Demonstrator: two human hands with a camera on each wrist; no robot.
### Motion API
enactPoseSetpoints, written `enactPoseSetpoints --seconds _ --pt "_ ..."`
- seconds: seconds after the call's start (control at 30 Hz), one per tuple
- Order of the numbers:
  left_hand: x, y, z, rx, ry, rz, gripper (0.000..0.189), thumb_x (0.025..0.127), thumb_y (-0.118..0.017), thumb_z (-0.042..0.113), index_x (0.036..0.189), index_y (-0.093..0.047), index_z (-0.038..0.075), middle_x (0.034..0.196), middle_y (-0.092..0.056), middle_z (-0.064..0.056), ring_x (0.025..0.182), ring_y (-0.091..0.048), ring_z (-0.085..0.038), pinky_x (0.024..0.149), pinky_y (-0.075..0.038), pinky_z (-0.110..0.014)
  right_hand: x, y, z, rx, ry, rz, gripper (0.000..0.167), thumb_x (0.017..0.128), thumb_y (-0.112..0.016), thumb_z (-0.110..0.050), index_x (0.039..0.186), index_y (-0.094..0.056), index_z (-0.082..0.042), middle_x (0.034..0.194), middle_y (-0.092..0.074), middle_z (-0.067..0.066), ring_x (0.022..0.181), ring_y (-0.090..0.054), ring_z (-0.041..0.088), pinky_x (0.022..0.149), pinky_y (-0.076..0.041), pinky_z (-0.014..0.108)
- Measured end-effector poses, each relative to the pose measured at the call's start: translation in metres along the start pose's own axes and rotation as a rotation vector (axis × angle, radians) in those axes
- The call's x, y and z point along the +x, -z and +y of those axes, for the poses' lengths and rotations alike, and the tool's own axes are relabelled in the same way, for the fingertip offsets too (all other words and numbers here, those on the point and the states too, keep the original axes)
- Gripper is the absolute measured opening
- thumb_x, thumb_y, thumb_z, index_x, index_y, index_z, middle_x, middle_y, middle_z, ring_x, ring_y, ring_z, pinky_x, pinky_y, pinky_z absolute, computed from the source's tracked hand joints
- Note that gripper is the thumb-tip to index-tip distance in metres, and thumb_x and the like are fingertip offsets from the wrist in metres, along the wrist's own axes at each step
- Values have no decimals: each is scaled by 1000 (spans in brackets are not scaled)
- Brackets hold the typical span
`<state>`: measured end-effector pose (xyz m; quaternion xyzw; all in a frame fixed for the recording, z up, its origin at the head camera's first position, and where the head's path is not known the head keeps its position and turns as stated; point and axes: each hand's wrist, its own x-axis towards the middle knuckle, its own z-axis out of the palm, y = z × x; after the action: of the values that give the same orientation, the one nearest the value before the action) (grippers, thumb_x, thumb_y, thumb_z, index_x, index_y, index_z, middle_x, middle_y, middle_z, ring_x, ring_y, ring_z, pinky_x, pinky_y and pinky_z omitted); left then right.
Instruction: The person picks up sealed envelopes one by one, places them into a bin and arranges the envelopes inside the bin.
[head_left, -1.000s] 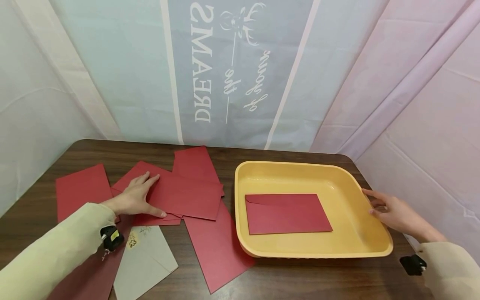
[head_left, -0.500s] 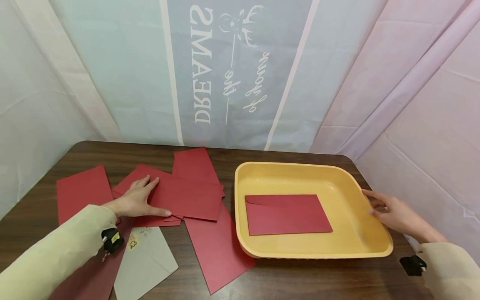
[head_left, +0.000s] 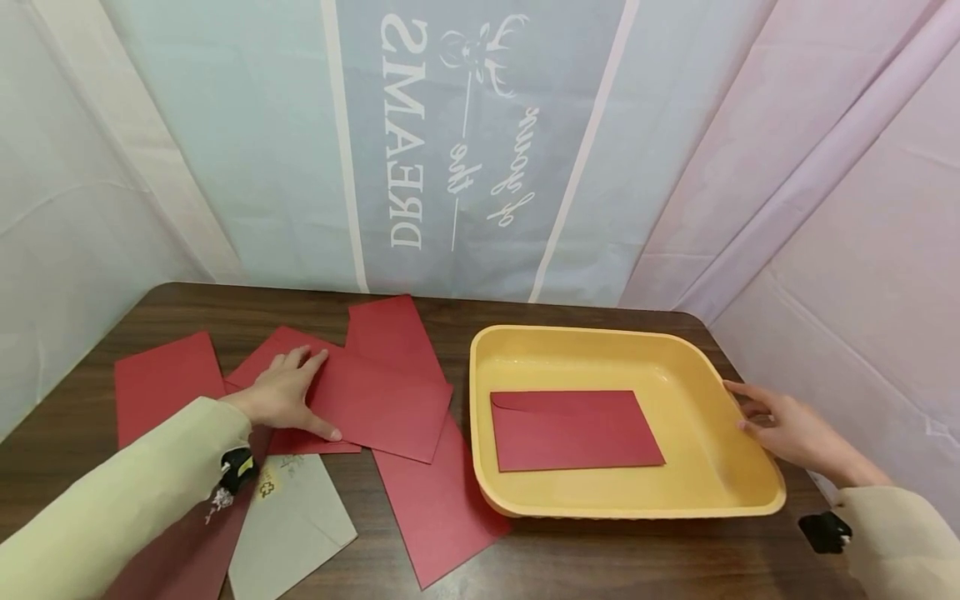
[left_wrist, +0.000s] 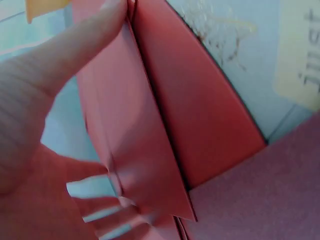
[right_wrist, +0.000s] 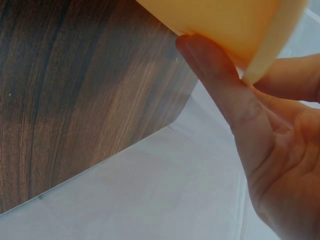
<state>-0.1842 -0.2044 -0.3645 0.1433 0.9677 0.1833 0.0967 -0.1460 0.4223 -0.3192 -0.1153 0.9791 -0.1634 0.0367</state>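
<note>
My left hand [head_left: 288, 396] holds a red envelope [head_left: 393, 404] at the top of a loose spread, thumb at its near edge and fingers towards the far one. In the left wrist view the thumb [left_wrist: 75, 55] lies along the envelope [left_wrist: 117, 105], which bows slightly near the other fingertips. On the right, my right hand [head_left: 802, 433] pinches the side rim of a yellow plastic tray [head_left: 600, 507]. The right wrist view shows fingers [right_wrist: 215, 65] on both sides of that rim [right_wrist: 272, 47]. One red envelope [head_left: 573, 429] lies flat inside the tray.
More red envelopes lie around the left hand: one at far left [head_left: 165, 375], one at the back [head_left: 390, 333], one against the tray [head_left: 438, 517]. A grey-white envelope [head_left: 296, 525] with a printed label is in front. Fabric walls [head_left: 285, 150] enclose the brown table [head_left: 637, 558].
The held envelope has turned slightly, its right end swinging towards the front, as the left hand shifted a little right. The right hand and tray have stayed put.
</note>
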Motion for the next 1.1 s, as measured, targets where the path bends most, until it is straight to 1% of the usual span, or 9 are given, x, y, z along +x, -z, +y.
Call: enactPoseSetpoints --seconds 0.1,0.17,0.3,0.4,0.53,0.7,0.83,0.93,1.1 --pt "3 0 -2 12 -21 -29 121 57 -85 54 145 -29 -8 147 -22 -36 128 -24 -55 98 -28 -71 -1 -1 -1 -1 10 3 52 88 -65 -4 133 -44 13 96 -70 19 80 -64 7 62 -50 23" --pt "4 -1 -3 17 -32 -26 121 57 -85 56 144 -30 -8 147 -25 -34 127 -26 -53 98 -29 -70 -1 -2 0 3 15 3 52 89 -65 -4 133 -44 13 96 -70 18 79 -62 1 62 -50 22" --pt "2 -4 -3 28 -42 23 123 54 -84 61 142 -33 -8 138 -34 -31 122 -33 -48 94 -35 -64 -1 -2 0 10 11 -2 53 88 -65 -4 133 -44 13 96 -70 19 80 -61 -1 61 -49 22" --pt "2 -8 -1 39 -43 67 125 51 -84 64 141 -35 -8 129 -38 -30 116 -36 -44 91 -39 -60 -1 -1 0 4 6 1 53 88 -65 -4 133 -44 13 96 -70 20 81 -63 4 61 -49 22" --pt "3 -12 -1 36 -33 111 126 48 -84 66 138 -34 -8 121 -38 -29 110 -38 -42 87 -40 -56 0 -1 0 -2 1 -1 52 88 -65 -4 133 -44 13 97 -70 20 81 -64 9 61 -49 22" --pt "3 -12 1 -11 -15 148 125 46 -86 65 134 -33 -6 116 -34 -26 102 -41 -39 81 -43 -52 0 -1 1 7 2 -3 53 88 -65 -4 133 -44 14 97 -69 21 82 -64 7 62 -49 21" --pt "3 -11 5 -78 -4 189 115 51 -88 58 130 -35 -5 117 -29 -26 99 -44 -38 79 -46 -49 0 0 2 4 7 4 52 88 -65 -3 133 -44 14 97 -69 21 82 -64 7 62 -49 22" --pt "2 -10 6 -132 6 214 102 57 -89 50 128 -38 -4 119 -27 -26 95 -47 -38 78 -46 -48 0 -1 2 -6 4 5 52 88 -65 -4 133 -45 13 97 -69 20 82 -65 13 62 -49 22" --pt "3 -7 5 -206 43 222 87 65 -88 36 127 -43 -4 121 -25 -29 90 -51 -39 78 -46 -50 0 -1 1 -25 0 10 52 88 -65 -6 133 -45 12 96 -70 19 85 -67 27 63 -49 24"
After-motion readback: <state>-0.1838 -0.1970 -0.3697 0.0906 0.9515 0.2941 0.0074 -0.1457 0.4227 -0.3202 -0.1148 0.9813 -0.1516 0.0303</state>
